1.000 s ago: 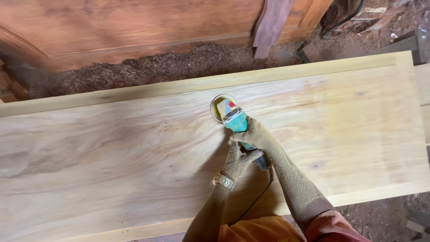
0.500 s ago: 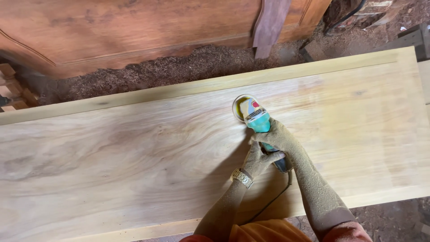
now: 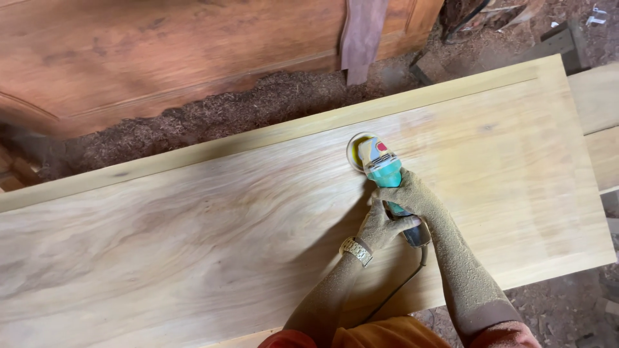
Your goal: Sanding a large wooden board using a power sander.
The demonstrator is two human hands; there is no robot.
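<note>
Sawdust is coating the pale board (image 3: 193,238) where both hands, right hand (image 3: 412,193) and left hand (image 3: 383,225), are clenching a seemingly heavy, rigid teal grinder (image 3: 380,169) by its body.

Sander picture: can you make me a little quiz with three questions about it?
1. True or false: both hands grip the teal sander.
2. What lies piled past the far edge of the pale board? A) sawdust B) water C) nails
3. Fill in: the left hand has a ____ on its wrist.

Key: 1 true, the right hand nearer the disc, the left at the tail. 2 A, sawdust. 3 wristwatch.
</note>
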